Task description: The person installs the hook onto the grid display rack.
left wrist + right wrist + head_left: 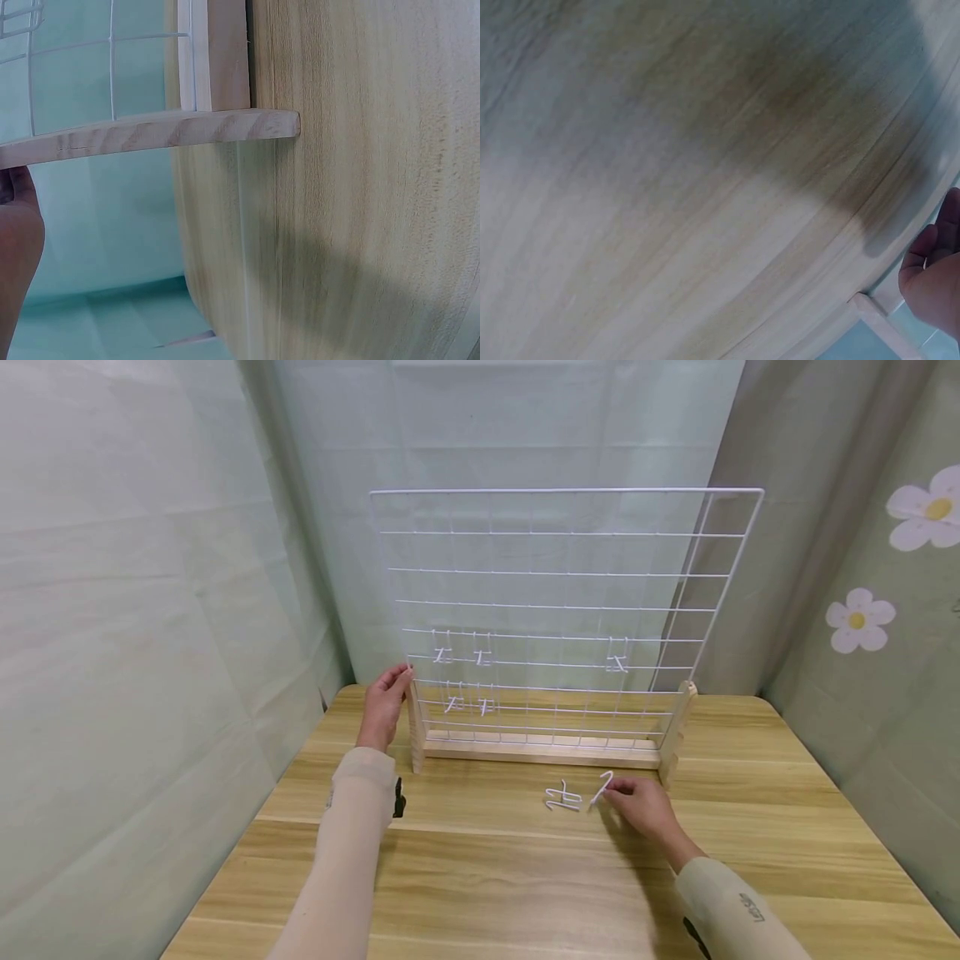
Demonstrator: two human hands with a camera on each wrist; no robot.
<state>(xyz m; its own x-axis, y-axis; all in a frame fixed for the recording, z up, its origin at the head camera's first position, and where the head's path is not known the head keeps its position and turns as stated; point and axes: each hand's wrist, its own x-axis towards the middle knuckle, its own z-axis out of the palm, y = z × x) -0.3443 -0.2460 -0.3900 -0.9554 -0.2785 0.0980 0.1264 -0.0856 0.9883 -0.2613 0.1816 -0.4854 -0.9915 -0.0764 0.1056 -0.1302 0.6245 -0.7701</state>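
A white wire grid rack [566, 490] stands upright in a wooden base [540, 749]. My left hand [384, 706] holds the top end of its left wooden side piece [416, 735], which also crosses the left wrist view. In front of the base my right hand [647, 808] pinches a white wire hook [602, 787] between thumb and fingers. Just left of it, a few more loose wire hooks [564, 795] lie on the table. On the rack's lower bars hang several matching hooks [482, 657], most on the left side and a single hook [617, 663] toward the right.
The wood-grain table [480, 885] reaches back to rounded far corners. Pale green cloth [172, 593] hangs at the left and behind the rack. On the right, cloth with white flowers [860, 620] hangs close to the table's edge.
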